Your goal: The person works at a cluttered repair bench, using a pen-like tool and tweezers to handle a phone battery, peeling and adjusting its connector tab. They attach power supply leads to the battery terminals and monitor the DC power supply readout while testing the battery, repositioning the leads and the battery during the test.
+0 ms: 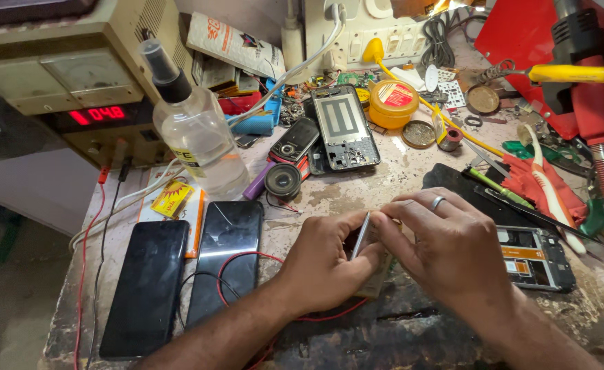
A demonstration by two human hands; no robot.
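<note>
- Nearest to us, our left hand and right hand meet over the near edge of the worn counter; together they hold a thin, flat silvery part, edge-up, between them.
- Fingers: the left fingers are clenched round the part from its 9 o'clock side, and the right fingers, one with a ring, pinch its upper edge from 3 o'clock. Neither hand is released.
- We judge the step in hand to be working on this part while held, perhaps peeling or prising at its edge; we cannot tell exactly what it is. The next move seems to call for a steady left grip and a fine pull from the right fingertips.
- At 10 o'clock stands the beige power supply with a red display.
- At 9 o'clock of the hands lie two dark phones side by side, with red and black wires looping across them.
- At 11 o'clock stands a clear spray bottle.
- At 12 o'clock lies an opened phone frame.
- At 3 o'clock, just beside the right hand, lies another opened phone.
</note>
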